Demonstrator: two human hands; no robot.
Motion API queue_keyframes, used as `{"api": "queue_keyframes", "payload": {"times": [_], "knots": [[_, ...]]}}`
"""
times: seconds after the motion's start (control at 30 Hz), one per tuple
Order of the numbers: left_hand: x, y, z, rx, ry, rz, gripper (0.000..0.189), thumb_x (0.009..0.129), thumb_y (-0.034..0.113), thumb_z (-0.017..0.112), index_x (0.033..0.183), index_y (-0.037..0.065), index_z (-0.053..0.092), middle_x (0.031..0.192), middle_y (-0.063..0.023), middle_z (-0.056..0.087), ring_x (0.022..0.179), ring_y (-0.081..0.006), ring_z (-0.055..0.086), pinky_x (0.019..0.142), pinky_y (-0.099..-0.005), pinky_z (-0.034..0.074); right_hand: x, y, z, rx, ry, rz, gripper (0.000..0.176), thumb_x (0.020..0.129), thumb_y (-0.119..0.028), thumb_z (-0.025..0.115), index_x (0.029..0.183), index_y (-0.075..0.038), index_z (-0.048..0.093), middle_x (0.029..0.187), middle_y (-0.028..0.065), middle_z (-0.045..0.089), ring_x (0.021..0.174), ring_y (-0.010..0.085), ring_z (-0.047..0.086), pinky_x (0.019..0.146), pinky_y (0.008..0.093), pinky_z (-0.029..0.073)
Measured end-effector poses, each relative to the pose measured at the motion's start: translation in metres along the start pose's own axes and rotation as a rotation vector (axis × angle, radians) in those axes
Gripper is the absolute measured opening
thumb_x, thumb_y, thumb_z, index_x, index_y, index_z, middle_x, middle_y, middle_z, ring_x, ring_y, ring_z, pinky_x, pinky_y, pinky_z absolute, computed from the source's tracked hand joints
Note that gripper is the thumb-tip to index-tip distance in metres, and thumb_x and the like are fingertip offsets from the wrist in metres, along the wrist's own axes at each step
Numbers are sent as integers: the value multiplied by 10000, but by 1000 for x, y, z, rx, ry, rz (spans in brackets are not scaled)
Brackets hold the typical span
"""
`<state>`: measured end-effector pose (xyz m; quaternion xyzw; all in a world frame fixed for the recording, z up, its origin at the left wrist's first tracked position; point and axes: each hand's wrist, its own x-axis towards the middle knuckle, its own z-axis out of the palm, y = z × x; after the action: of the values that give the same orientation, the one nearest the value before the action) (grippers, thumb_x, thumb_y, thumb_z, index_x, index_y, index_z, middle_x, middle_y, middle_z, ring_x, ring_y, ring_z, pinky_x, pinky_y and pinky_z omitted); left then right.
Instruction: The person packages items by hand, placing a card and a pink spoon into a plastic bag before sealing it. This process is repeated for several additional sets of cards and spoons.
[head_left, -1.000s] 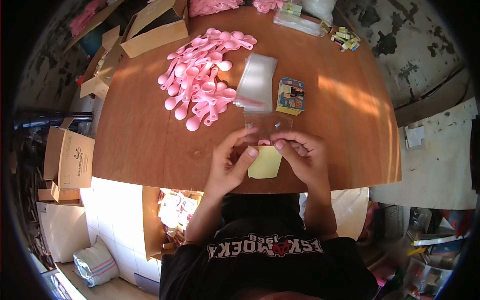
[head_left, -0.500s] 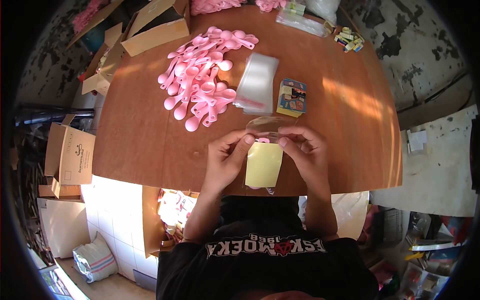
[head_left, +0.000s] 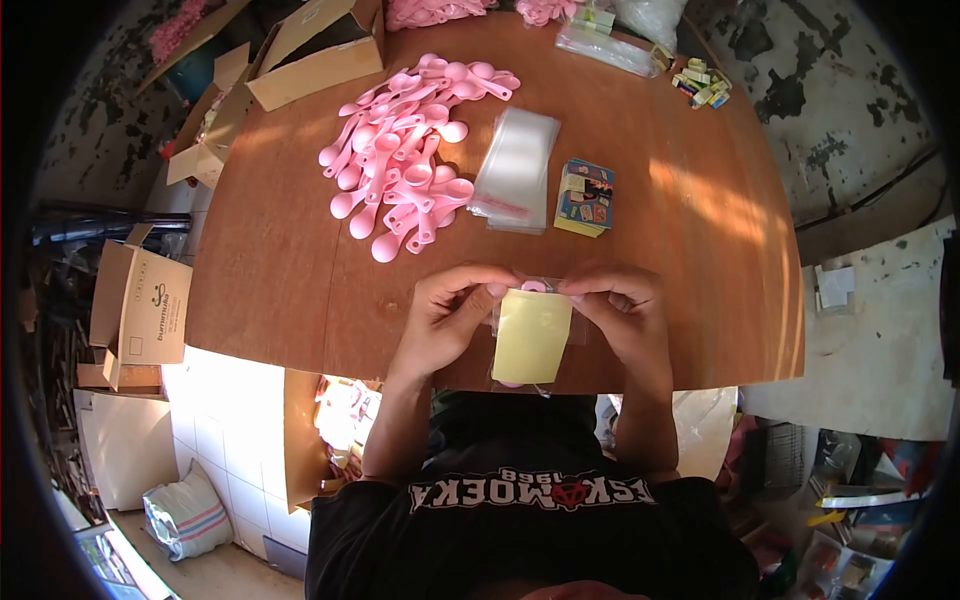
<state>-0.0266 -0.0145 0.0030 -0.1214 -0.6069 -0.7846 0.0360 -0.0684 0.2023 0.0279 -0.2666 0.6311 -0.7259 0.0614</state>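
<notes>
Between my hands is a clear plastic bag [head_left: 580, 325] with a yellow card [head_left: 532, 338] inside it. A bit of pink spoon [head_left: 535, 286] shows above the card's top edge, and the rest is hidden behind the card. My left hand [head_left: 447, 315] pinches the bag's upper left corner between thumb and fingers. On the other side my right hand [head_left: 622, 310] pinches the upper right corner. Beyond the hands lie a stack of flat clear bags [head_left: 518, 165] and a stack of printed cards [head_left: 585, 198]. A heap of pink spoons [head_left: 400, 150] spreads to their left.
Open cardboard boxes [head_left: 315, 65] stand at the table's far left edge. At the back are pink bundles [head_left: 435, 10], packs of clear bags [head_left: 605, 48] and a small pile of little boxes [head_left: 700, 83]. The wooden table's [head_left: 270, 300] near edge runs just before my body.
The bag's clear top flap, raised beyond my fingers before, is now folded down toward the card. My hands have shifted slightly, still pinching the top.
</notes>
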Motion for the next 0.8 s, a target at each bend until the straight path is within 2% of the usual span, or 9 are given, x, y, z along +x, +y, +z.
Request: {"api": "queue_keyframes", "payload": {"times": [0.2, 0.4, 0.47, 0.5, 0.57, 0.63, 0.7, 0.77, 0.8], "knots": [[1, -3, -3, 101, -38, 108, 199, 973, -28, 494, 1061, -8, 671, 1014, -82, 691, 905, -135, 652, 761, -266, 552, -1, 0, -1, 5, -51, -17, 185, 862, 129, 577, 1005, 74, 681, 954, 130, 678, 911, 151, 647, 769, 251, 501], [-1, -7, -9, -220, -46, -12, 147, 950, -31, 532, 1025, -23, 659, 1021, -114, 694, 917, -141, 655, 776, -272, 538, 1, 0, 5, 65, -86, -44, 162, 850, 84, 644, 1009, 70, 677, 966, 134, 671, 915, 156, 652, 774, 264, 528], [-2, -1, -2, -181, -37, 36, 126, 893, -61, 624, 1013, -25, 639, 1038, -136, 689, 948, -156, 660, 770, -274, 548, -1, 2, 15, -75, -11, -57, 213, 810, 56, 715, 1019, 50, 678, 962, 129, 671, 865, 156, 672, 747, 271, 562], [-7, 3, -3, -182, -37, 40, 126, 893, -61, 624, 1013, -25, 639, 1038, -136, 689, 948, -156, 660, 770, -274, 548, -2, 0, 17, -78, -13, -59, 213, 810, 56, 715, 1019, 50, 678, 962, 129, 671, 865, 156, 672, 747, 271, 562], [-28, 13, -13, 14, -15, -59, 240, 807, -104, 712, 1018, -27, 627, 1050, -153, 681, 995, -181, 660, 789, -287, 568, -4, -12, 23, -302, -75, -56, 282, 769, 29, 769, 1037, 23, 680, 962, 126, 676, 807, 159, 691, 724, 275, 580], [-67, 23, -42, 13, -19, -3, 312, 748, -115, 759, 1021, -34, 629, 1055, -164, 675, 1002, -188, 663, 811, -296, 582, -7, -37, 26, -440, -58, -21, 303, 772, -22, 780, 1060, -20, 687, 917, 105, 697, 796, 167, 706, 731, 278, 570], [-116, 33, -79, 89, 14, 42, 351, 722, -124, 771, 1032, -37, 630, 1045, -163, 673, 960, -194, 677, 814, -308, 596, -1, -53, 15, -634, -105, -62, 322, 733, 17, 785, 1040, -2, 690, 942, 130, 707, 826, 195, 713, 728, 303, 574], [-165, 35, -115, 126, 108, -160, 321, 752, -123, 746, 1037, -36, 628, 1038, -178, 676, 957, -204, 684, 807, -305, 592, 14, -52, 1, -703, -132, -68, 281, 749, -7, 775, 1020, -11, 698, 915, 121, 708, 804, 205, 710, 717, 306, 563], [-187, 36, -130, 238, 206, -445, 302, 770, -105, 734, 1043, -39, 624, 1034, -181, 680, 982, -209, 679, 811, -308, 588, 25, -49, -4, -777, -167, -71, 242, 766, -32, 766, 999, -19, 705, 887, 113, 710, 783, 215, 707, 706, 309, 553]]}}
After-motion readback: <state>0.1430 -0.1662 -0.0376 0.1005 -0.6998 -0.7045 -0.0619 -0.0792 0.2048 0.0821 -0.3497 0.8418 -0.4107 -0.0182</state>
